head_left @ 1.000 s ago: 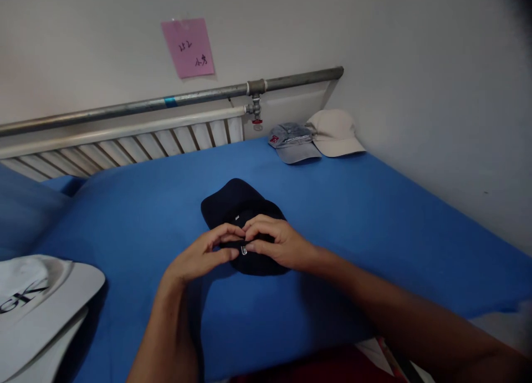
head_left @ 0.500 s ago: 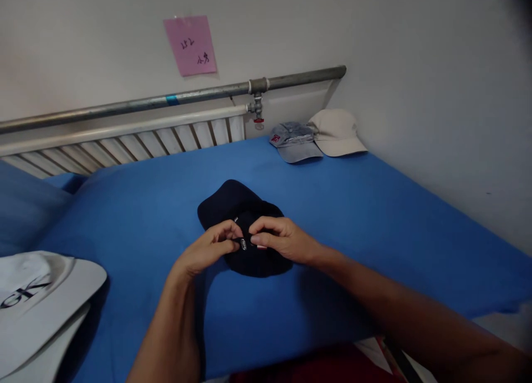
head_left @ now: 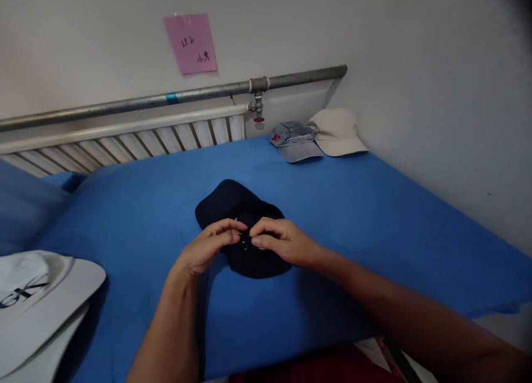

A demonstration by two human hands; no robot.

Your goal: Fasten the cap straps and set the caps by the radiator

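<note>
A dark navy cap [head_left: 226, 201] lies on the blue sheet [head_left: 353, 216] in the middle of the bed. My left hand [head_left: 205, 250] and my right hand [head_left: 278, 241] meet over the near side of the cap. The fingertips of both hands pinch its dark back strap, and they hide the small metal buckle between them. Both forearms reach in from the bottom edge.
A white cap [head_left: 37, 300] with dark lettering lies at the lower left. A grey-blue cap [head_left: 295, 142] and a beige cap [head_left: 336, 131] rest in the far corner by the wall. A metal pipe [head_left: 166, 99] and radiator [head_left: 124, 142] run behind the bed, under a pink note [head_left: 191, 43].
Both hands have slid slightly away from me along the cap. The metal buckle that showed between the fingertips is now covered by them. The cap has shifted a little to the left.
</note>
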